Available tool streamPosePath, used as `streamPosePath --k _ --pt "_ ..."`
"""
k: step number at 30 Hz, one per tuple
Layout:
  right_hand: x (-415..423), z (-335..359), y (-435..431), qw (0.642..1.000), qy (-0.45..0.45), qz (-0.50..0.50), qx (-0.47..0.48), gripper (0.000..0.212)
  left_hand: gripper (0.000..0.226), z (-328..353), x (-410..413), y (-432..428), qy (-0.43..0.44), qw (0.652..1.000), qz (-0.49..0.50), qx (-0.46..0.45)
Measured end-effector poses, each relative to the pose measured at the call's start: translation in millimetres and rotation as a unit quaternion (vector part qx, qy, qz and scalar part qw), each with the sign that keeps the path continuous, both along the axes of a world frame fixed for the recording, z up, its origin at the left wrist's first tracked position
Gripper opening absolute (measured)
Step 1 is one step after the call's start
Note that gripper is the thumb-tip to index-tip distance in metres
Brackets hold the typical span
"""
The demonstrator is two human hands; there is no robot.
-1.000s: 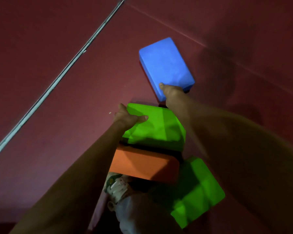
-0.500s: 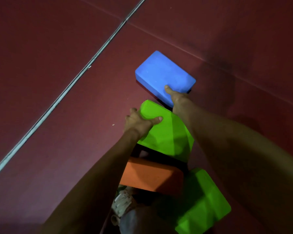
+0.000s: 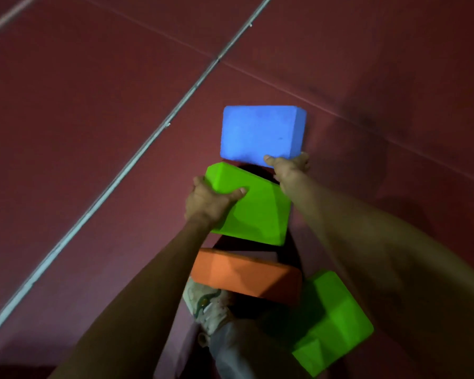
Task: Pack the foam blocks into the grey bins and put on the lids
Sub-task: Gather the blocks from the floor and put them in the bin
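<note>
Nearest me, a green foam block (image 3: 333, 324) and an orange block (image 3: 244, 274) lie loose on the red floor (image 3: 88, 165). Beyond, my left hand (image 3: 208, 201) grips a second green block (image 3: 255, 212) by its left corner. Farthest, my right hand (image 3: 290, 169) pinches the near edge of the blue block (image 3: 257, 134). No grey bins or lids are in view, so I judge packing barely begun. The blocks are bright, thick and bevel-edged.
</note>
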State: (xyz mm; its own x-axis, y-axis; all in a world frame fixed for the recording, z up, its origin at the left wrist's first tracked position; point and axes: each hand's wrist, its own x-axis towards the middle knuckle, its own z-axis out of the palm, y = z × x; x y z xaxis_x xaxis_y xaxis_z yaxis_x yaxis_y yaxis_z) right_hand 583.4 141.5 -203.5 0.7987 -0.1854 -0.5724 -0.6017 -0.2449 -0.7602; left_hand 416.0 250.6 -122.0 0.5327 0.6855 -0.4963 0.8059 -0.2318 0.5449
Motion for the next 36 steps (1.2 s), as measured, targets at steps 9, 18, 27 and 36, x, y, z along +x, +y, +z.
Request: streamPosePath --k 9,18,27,36 --pt "-52 156 -15 0.921 -0.219 0.3 -0.117 0.075 0.101 164 -80 45 0.002 0.979 -0.015 0.204" --pt "-182 274 55 0.762 -0.324 0.554 -0.084 0.087 0.09 286 -246 51 0.112 0.909 -0.063 0.397" --pt "-381 360 128 0.608 -0.377 0.696 -0.057 0.084 0.087 350 -469 55 0.189 0.875 -0.031 0.444" --pt "-583 404 184 0.467 -0.385 0.795 -0.031 0.083 0.1 354 -682 34 0.204 0.892 0.119 0.387"
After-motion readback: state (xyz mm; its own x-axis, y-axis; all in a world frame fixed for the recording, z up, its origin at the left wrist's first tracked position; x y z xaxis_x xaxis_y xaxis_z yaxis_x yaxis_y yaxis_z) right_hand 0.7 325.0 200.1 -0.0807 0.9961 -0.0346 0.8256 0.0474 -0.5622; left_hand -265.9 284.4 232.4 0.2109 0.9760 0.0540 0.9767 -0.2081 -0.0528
